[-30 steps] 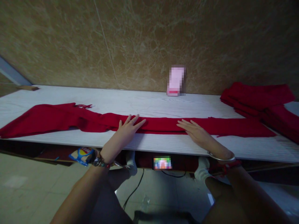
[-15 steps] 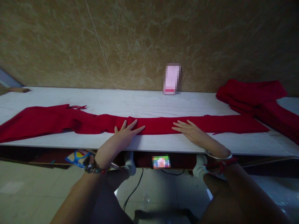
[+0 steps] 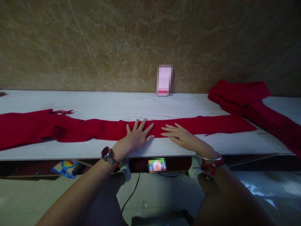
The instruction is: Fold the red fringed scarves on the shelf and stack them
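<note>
A long strip of red cloth [image 3: 105,129], which looks like a scarf with fringe at the left, stretches across the white wood-grain table [image 3: 113,103]. My left hand [image 3: 138,135] rests flat on its middle, fingers spread. To the right of it, my right hand [image 3: 180,135] lies on the same cloth with its fingers stretched out towards the left. Neither hand grips the fabric. Left of my hands the cloth is wrinkled and runs out of view; to the right it lies smooth.
More red cloth [image 3: 242,94] is heaped at the right. A blurred pink object [image 3: 164,80] leans on the marbled wall [image 3: 131,44]. Below the table edge are a blue snack bag [image 3: 66,168] and a small lit screen [image 3: 157,165]. A black cable [image 3: 134,192] hangs lower down.
The view has shifted slightly to the right. My left hand has slid right along the cloth, closer to my right hand; both stay flat with fingers out.
</note>
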A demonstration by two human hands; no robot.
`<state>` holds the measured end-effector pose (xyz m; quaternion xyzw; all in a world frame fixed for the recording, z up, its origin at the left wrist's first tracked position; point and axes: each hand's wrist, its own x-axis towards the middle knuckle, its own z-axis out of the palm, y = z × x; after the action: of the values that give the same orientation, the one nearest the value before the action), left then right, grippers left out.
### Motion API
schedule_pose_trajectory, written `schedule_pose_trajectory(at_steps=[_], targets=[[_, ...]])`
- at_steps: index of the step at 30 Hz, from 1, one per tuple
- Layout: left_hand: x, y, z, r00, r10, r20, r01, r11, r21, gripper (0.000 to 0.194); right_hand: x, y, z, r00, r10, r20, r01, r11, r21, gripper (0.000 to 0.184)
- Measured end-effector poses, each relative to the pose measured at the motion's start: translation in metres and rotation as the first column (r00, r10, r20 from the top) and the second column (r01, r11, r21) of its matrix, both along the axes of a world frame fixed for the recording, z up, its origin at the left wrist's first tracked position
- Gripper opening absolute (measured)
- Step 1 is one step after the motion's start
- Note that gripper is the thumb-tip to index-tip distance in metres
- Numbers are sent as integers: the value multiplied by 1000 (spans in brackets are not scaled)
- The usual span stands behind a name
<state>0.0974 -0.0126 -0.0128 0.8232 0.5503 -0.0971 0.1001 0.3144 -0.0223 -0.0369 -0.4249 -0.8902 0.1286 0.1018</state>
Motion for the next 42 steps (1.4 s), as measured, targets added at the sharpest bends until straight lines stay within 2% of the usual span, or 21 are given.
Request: schedule_pose_trajectory(at_steps=[3, 7, 10, 12, 14, 17, 21, 24, 27, 28, 30, 32, 34, 37, 42], targets=[[-2, 0, -3, 999, -6, 31, 5, 1000, 28, 54, 5, 2, 3, 992, -93, -84, 97, 994, 44, 38], [3, -1, -6, 999, -2, 47, -3, 995, 95, 52, -3, 6, 4, 944, -299, -141, 318, 937, 144, 43], [13, 0, -8, 998, -34, 55, 26, 990, 141, 54, -19, 4, 2, 956, -292, -30, 293, 943, 159, 46], [17, 1, -9, 998, -34, 49, 28, 993, 115, 56, -26, 2, 0, 966, -249, 65, 235, 958, 165, 46], [20, 3, -10, 999, -8, 35, 6, 997, 78, 57, -26, 0, -1, 958, -255, 131, 232, 957, 172, 46], [19, 4, -10, 999, 26, 27, -28, 998, 59, 57, -9, -1, -1, 918, -353, 180, 326, 931, 165, 47], [16, 5, -11, 999, 21, 42, -24, 998, 65, 57, 34, -3, -3, 851, -490, 190, 453, 867, 207, 48], [22, 5, -10, 999, 0, 52, -6, 994, 111, 57, 61, -7, -5, 783, -602, 156, 553, 790, 265, 48], [37, 5, -10, 996, -40, 80, 25, 984, 179, 57, 65, -9, -6, 758, -649, 61, 605, 735, 306, 48], [44, 6, -11, 993, -67, 98, 47, 980, 194, 57, 61, -9, -6, 773, -633, 34, 595, 743, 308, 48], [56, 7, -12, 983, -126, 132, 98, 975, 198, 58, 47, -7, -6, 827, -562, 28, 532, 797, 286, 49], [66, 9, -13, 977, -161, 140, 137, 976, 169, 59, 33, -5, -6, 871, -486, 76, 459, 858, 229, 49], [71, 11, -13, 979, -164, 119, 150, 981, 121, 58, 26, -3, -5, 883, -450, 133, 426, 888, 174, 49], [73, 11, -10, 986, -147, 81, 142, 988, 67, 58, 31, -2, -4, 864, -475, 166, 453, 878, 156, 48], [68, 8, -6, 989, -133, 71, 128, 990, 61, 57, 66, -5, -8, 810, -557, 184, 520, 827, 215, 50]])
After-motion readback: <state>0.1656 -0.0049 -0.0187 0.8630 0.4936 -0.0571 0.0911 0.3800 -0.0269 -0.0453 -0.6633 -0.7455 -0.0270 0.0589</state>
